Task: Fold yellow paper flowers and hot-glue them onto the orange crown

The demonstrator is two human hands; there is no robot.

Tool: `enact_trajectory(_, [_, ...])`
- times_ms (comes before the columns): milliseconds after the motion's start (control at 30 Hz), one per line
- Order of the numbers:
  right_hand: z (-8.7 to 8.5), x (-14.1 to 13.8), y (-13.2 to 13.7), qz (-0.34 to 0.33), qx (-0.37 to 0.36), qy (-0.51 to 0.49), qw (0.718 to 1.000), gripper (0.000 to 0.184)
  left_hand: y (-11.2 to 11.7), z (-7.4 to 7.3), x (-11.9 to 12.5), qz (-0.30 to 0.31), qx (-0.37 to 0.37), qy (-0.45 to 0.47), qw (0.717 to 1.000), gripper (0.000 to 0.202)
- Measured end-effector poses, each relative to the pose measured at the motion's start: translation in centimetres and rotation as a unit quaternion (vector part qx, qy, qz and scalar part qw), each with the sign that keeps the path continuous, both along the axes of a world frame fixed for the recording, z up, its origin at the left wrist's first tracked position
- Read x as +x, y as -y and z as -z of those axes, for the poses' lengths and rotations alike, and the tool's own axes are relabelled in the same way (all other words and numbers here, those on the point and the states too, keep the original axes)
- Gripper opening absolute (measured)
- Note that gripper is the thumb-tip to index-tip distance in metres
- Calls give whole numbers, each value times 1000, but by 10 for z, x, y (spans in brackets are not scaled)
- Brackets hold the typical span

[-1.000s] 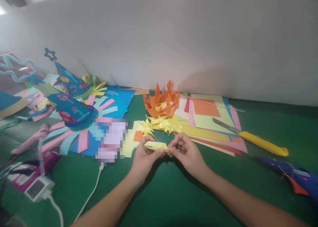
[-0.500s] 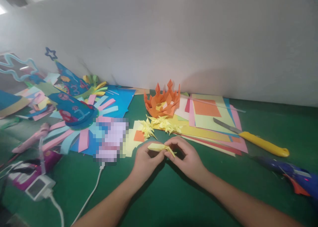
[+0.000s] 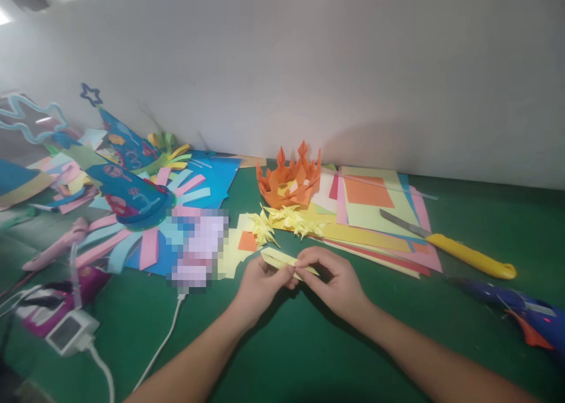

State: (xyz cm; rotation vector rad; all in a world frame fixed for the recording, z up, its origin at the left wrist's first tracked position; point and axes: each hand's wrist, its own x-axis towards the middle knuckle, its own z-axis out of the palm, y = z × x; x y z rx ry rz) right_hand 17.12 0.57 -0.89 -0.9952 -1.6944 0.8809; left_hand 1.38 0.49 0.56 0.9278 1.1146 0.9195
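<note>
Yellow folded paper (image 3: 282, 258), pinched by both hands

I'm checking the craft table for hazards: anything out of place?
The yellow-handled knife lies with bare blade on the paper stack, right of the right hand, which pinches a folded yellow paper with the left hand. Nothing spilled.
</note>
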Motion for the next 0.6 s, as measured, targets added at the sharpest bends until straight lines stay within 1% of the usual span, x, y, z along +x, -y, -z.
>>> enact_trajectory(167, [-2,1,0,-5,-11,-9,1000,6,-2,-1,-2,25,-12,39,999,21])
enact_trajectory(300, [-4,2,-1,1,-38,-22,999,12,-3,0,-3,26,-16,48,998,23])
enact_trajectory(367, [-3,1,-1,14,-49,-19,999,14,-2,0,-3,29,-13,42,999,24])
enact_trajectory(500, [-2,0,-1,23,-69,-6,997,10,-2,-2,-2,29,-15,7,999,28])
enact_trajectory(600, [-3,-2,-1,11,-116,-43,992,10,-1,-3,-1,22,-10,-14,1000,28])
